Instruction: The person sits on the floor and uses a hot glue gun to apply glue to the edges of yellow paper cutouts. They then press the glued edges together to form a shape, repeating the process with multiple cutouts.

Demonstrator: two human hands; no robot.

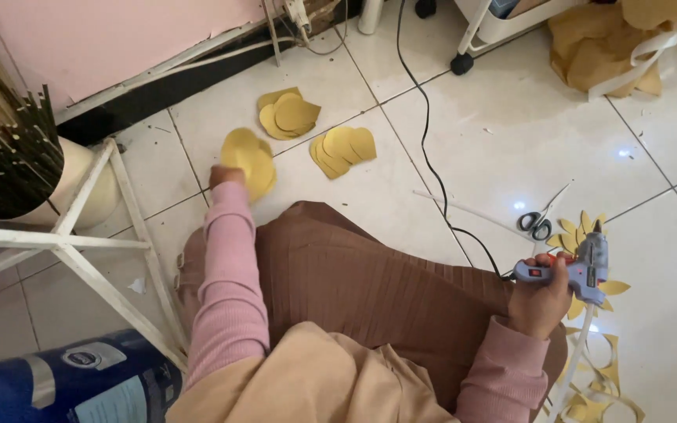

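1. Tiled floor (503,141): white and glossy, carrying every loose piece; best kept clear of glue drips around the knees.
2. Brown skirt (354,274): spread across the lap between both arms; hot nozzle better kept pointed away from the fabric.
3. White stand (80,243) with a pale pot of dark sticks (9,141): close beside the left sleeve; reach best kept low to avoid knocking a leg.
4. Left hand (226,177): stretched forward onto the nearest stack of yellow paper petals (251,160) on the floor. Grip mostly hidden by the wrist, so cannot tell whether pinching or flat. Only the top petal to be lifted, by its edge, to spare the stack.
5. Two further petal stacks (288,114) (343,148): lying just beyond, apart from the hand.
6. Right hand (541,301): grip wrapped tight around the handle of the grey glue gun (577,266), held upright above a partly built paper flower (581,258). Black cord (425,141) trailing away over the tiles; slack worth keeping.
7. Scissors (537,223): lying near the gun, untouched.
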